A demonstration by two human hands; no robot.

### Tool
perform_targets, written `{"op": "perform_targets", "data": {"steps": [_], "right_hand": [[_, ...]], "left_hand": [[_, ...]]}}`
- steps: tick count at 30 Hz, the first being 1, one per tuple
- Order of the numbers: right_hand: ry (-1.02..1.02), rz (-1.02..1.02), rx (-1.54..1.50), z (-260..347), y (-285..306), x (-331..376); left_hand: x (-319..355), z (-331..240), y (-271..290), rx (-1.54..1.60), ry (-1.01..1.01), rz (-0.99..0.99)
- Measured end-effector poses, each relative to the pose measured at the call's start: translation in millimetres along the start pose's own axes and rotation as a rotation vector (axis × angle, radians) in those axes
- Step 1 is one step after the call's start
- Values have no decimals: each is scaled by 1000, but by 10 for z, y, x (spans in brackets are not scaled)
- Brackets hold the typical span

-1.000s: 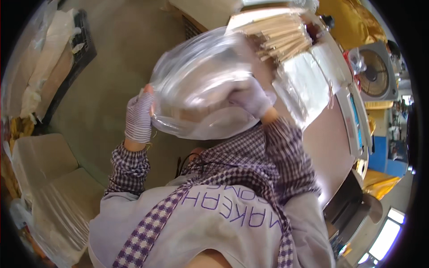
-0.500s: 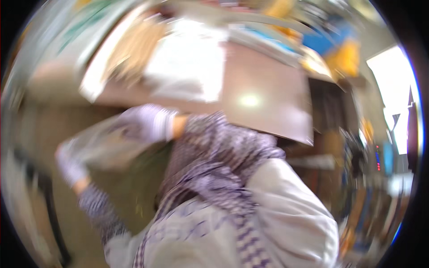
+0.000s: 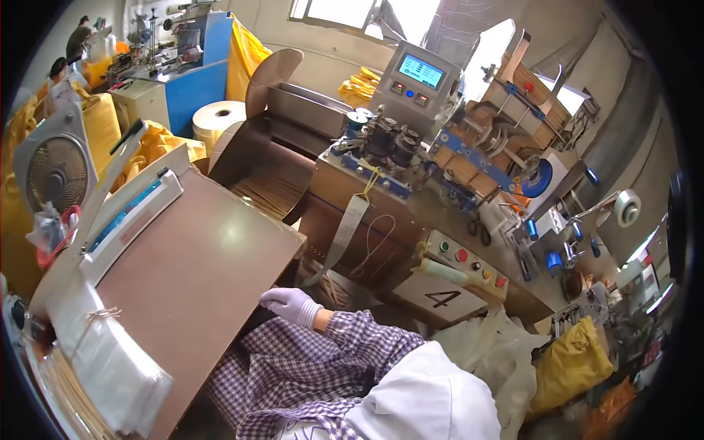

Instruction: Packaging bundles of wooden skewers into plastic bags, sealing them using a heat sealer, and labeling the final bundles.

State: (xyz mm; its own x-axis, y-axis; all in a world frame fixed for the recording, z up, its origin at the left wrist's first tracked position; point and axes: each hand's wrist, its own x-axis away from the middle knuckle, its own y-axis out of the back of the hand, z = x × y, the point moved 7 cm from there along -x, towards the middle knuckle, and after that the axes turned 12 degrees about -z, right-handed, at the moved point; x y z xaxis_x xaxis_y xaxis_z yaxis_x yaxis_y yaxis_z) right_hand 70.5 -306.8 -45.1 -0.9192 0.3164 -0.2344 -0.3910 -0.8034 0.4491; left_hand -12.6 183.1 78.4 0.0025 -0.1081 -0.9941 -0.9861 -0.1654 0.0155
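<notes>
Nearest my camera: wearer's white top (image 3: 422, 400) and a purple-and-white checked cloth apron (image 3: 293, 359) across the lap. A matching checked sleeve (image 3: 374, 337) runs to the right hand (image 3: 292, 306), in a pale lilac knit glove, bare skin at the wrist. Back of hand toward me, fingers close together, slightly bent, pointing left. Palm hidden: I cannot tell how far it is open, or if it has hold of anything. Left hand outside my view; state unknown to me.

Fingertips at the edge of a flat brown tabletop (image 3: 198, 271), which spreads left of the hand; contact I can't confirm. On its near left part, a stack of clear plastic bags (image 3: 121, 370) with string at one end, thin tan wooden sticks (image 3: 73, 389) beside it. Farther up the same side, a long white device with a blue strip (image 3: 136, 216).

Beyond the tabletop, a dark brown metal bin (image 3: 293, 132) with more sticks inside. To its right, a machine with a grey control box (image 3: 418, 77), screen lit blue. Right of the hand, a translucent white plastic sack (image 3: 491, 356) and a crumpled yellow sack (image 3: 572, 367).

Far left, a grey box fan (image 3: 59, 165); behind it, two people (image 3: 77, 44) near other machinery.
</notes>
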Motion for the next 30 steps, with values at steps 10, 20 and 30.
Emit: {"op": "perform_targets", "data": {"steps": [10,20,30], "right_hand": [[253,-208,410,268,722,-1204],[-32,-165,677,-998,630,-3594],[-439,8,712,-3311,861,-4404]], "left_hand": [[531,-3202,-929,1294,211,966],[1885,-5422,-2604,1041,-13,1304],[1948,-5881,-3310,694,-83,1408]]}}
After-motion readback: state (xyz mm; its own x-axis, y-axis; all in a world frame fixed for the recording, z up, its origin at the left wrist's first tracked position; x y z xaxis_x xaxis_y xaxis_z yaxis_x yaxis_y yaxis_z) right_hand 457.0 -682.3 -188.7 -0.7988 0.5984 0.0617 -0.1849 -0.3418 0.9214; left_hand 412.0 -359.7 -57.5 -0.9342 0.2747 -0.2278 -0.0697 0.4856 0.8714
